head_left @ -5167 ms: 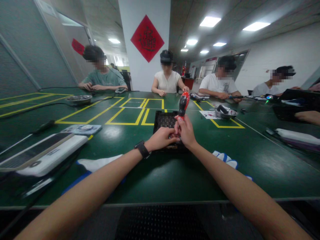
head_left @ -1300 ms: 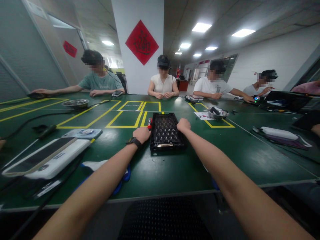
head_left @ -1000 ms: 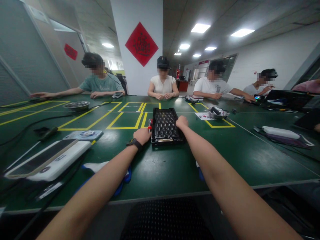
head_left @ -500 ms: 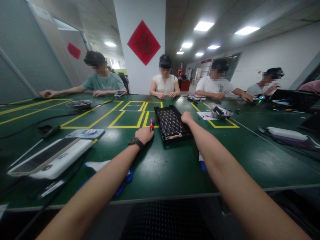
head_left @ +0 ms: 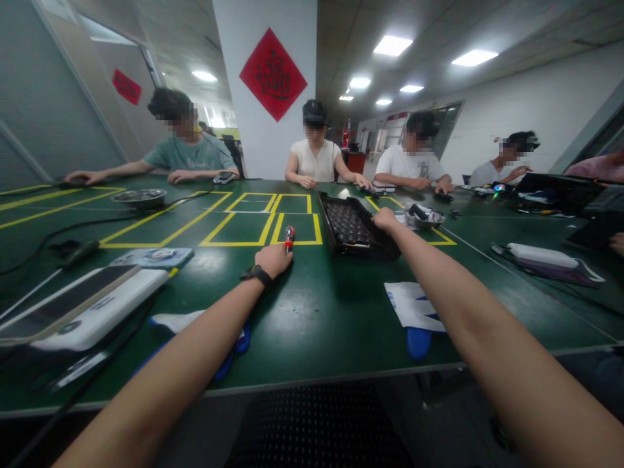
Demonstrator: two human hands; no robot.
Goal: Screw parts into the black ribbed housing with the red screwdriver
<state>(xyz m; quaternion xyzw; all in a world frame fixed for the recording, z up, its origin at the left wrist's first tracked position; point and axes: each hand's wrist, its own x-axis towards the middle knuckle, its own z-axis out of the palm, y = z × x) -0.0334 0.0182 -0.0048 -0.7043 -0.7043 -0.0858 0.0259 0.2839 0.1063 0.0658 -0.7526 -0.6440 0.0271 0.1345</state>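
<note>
Shifted rightward since a second ago, now apart from the left hand (head_left: pixel 274 260): black plastic tray (head_left: pixel 348 224), rectangular, deep-walled, lined with rows of small, glossy cells. Gripped at the right wall by the right hand (head_left: pixel 387 220), with fingers curled narrow over the rim and fingertips hidden. Just right of a yellow tape rectangle (head_left: pixel 299 243) on the smooth, sheeny green table (head_left: pixel 292 338); impossible to tell whether flat or slightly raised. Closed in the left hand's curled fingers, red-and-black screwdriver (head_left: pixel 289 239) with a rounded handle. Near the right hand, round metal bowl (head_left: pixel 425 225) of small mixed items. Partly under the right forearm (head_left: pixel 478 325), floppy white-and-blue fabric glove (head_left: pixel 407 305); under the left forearm (head_left: pixel 166 370), another glove (head_left: pixel 178 320). Across the table, seated people (head_left: pixel 314 162) in teal, cream and white tops.
</note>
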